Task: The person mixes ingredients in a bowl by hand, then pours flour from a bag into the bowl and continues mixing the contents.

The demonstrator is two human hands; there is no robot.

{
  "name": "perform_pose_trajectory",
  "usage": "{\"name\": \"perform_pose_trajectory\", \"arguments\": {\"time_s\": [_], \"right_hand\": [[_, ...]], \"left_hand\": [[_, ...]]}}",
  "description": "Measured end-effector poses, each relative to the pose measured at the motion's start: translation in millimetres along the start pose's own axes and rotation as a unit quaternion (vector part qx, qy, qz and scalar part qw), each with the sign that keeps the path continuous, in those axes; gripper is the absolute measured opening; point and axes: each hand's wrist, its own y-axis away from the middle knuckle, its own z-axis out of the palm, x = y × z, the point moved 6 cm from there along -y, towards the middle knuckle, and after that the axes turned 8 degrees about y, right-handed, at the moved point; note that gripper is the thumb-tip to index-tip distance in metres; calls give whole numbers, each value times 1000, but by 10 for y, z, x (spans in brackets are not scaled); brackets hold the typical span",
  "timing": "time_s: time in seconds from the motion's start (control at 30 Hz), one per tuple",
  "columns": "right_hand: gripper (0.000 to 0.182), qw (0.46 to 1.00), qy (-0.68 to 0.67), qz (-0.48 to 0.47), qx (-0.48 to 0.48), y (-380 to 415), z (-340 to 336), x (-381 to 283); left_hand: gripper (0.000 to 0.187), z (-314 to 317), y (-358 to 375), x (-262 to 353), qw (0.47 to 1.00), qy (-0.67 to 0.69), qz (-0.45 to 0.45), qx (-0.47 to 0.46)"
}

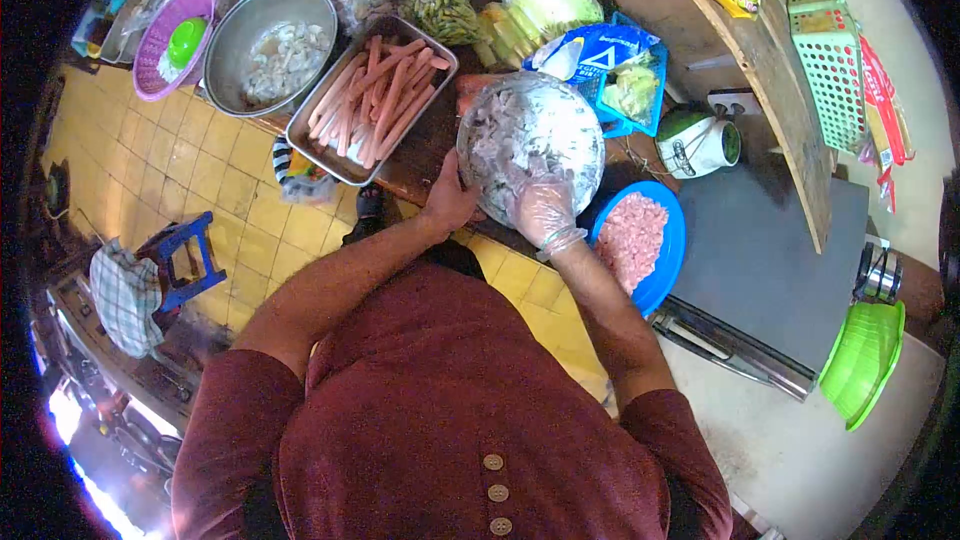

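Observation:
A round metal bowl [575,120] holds a greyish-white, floury mixture. My left hand [452,198], bare, grips the bowl's near left rim. In a clear plastic glove, my right hand [545,210] reaches into the near side of the bowl, its fingers down in the mixture and partly hidden. To the bowl's left is a metal tray [335,168] of pink sticks [385,100]. Just right of my right hand stands a blue bowl [672,240] of pink minced meat [632,235].
A metal pot [222,50] and a purple basket [150,65] stand at the left. Cabbage [550,2], a blue basket [640,125] and a white container [695,150] lie behind. At right are a grey surface [770,260], a wooden board [780,90] and a green basket [860,360].

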Motion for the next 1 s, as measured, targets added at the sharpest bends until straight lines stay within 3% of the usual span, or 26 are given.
{"name": "perform_pose_trajectory", "arguments": {"time_s": [0.07, 0.13, 0.2, 0.27, 0.33, 0.4, 0.43, 0.5, 0.53, 0.6, 0.73, 0.8, 0.87, 1.0], "right_hand": [[57, 999, 12, 14, -39, 45, 153, 15], [56, 985, -97, 19, -144, 37, 453, 73], [66, 995, -42, 7, -93, -129, 456, 110], [82, 984, -40, 123, -124, -211, 545, 246], [90, 984, -29, 138, -107, -400, 788, 550], [77, 954, -225, 168, -108, -466, 890, 891], [77, 955, -221, 166, -106, -471, 865, 1027], [59, 953, -284, 104, 28, -532, 564, 1153], [47, 950, -287, 120, -20, -486, 241, 1130], [46, 937, -335, 94, -21, -471, 176, 1242], [42, 935, -337, 74, -80, -297, -222, 1184], [37, 937, -338, 85, -3, -273, -383, 1166], [32, 924, -371, 87, 7, -279, -316, 1198], [26, 938, -305, 127, -105, -283, -514, 1065]], "left_hand": [[73, -4, 14, 35, 999, -32, 11, 10], [73, 5, 25, 50, 999, -39, 11, 4], [73, -7, -8, 7, 999, -45, 12, 4], [73, -16, -27, -100, 999, -38, 38, 5], [74, -26, -191, -297, 998, 0, 64, -11], [75, 19, -164, -223, 994, 42, 93, -30], [75, 14, -118, -124, 997, -9, 80, -8], [75, -40, -98, -62, 996, -58, 66, 19], [75, -47, -130, -110, 997, -46, 59, 11], [75, -20, -120, -94, 998, -31, 53, -1], [76, -18, -62, -46, 999, 41, 26, -3], [75, -19, -92, -104, 998, 55, 25, -2], [75, -38, -130, -152, 998, 46, 39, -12], [75, -56, -58, -40, 999, 39, 11, -11]]}}
